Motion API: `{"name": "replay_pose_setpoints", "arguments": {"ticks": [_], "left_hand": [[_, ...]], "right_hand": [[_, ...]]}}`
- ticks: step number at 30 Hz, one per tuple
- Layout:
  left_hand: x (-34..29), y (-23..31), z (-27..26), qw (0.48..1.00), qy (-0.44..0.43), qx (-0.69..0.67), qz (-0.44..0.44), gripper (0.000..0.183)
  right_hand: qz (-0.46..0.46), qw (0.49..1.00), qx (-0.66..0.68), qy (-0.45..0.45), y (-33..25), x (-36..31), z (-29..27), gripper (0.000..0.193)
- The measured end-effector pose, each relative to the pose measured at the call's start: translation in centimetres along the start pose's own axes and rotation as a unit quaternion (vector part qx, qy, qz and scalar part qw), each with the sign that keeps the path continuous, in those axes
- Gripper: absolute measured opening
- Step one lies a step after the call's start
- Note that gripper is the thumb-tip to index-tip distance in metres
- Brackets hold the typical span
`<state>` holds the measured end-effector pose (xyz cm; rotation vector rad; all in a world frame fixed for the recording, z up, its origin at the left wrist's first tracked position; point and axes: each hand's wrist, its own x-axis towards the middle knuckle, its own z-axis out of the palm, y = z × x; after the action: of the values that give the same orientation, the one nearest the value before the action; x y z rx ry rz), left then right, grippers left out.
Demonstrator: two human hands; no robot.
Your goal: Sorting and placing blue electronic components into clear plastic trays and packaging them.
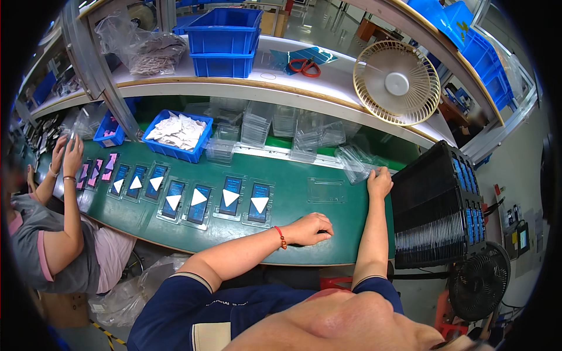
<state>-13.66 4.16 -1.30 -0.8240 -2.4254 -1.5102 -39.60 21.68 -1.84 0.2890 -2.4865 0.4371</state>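
My right hand [380,182] reaches to the right side of the green table, its fingers closed on the edge of a clear plastic tray [355,166] in a loose, tilted pile. Near the table's front edge rests my left hand [310,229], fingers curled in and no object visible in them. Between the two hands and farther back lies a single clear tray [326,191] with no screen in it. To the left runs a row of clear trays, each with a dark rectangular screen [259,202] bearing a white triangular piece [230,198].
Stacks of clear trays [256,127] stand along the back, beside a blue bin [175,136] of white pieces. A black rack [430,205] borders the table's right end. A fan [398,83] hangs at the shelf. At the left, another person's hands [73,153] work.
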Motion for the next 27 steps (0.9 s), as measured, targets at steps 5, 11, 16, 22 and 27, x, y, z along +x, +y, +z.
{"name": "replay_pose_setpoints", "arguments": {"ticks": [5,11,16,22,27], "left_hand": [[0.0,0.3,-0.2,0.999,0.037,-0.007,-0.017,0.011],[0.0,0.5,-0.4,0.995,0.07,-0.025,-0.06,0.011],[-0.2,0.4,-0.3,0.995,0.08,-0.014,-0.052,0.011],[0.0,0.4,-0.4,0.996,0.068,-0.013,-0.052,0.011],[0.0,0.3,-0.2,0.996,0.075,-0.007,-0.048,0.01]], "right_hand": [[0.021,0.988,-0.061,0.142,-2.0,0.0,-2.1,0.037],[0.053,0.986,-0.155,0.002,-1.5,-0.2,-1.0,0.05],[0.081,0.981,-0.165,-0.069,-3.3,-0.1,-3.7,0.049],[0.077,0.985,-0.144,-0.058,-3.0,-0.3,-3.7,0.049],[0.096,0.977,-0.144,-0.122,-3.4,0.1,-4.3,0.05]]}}
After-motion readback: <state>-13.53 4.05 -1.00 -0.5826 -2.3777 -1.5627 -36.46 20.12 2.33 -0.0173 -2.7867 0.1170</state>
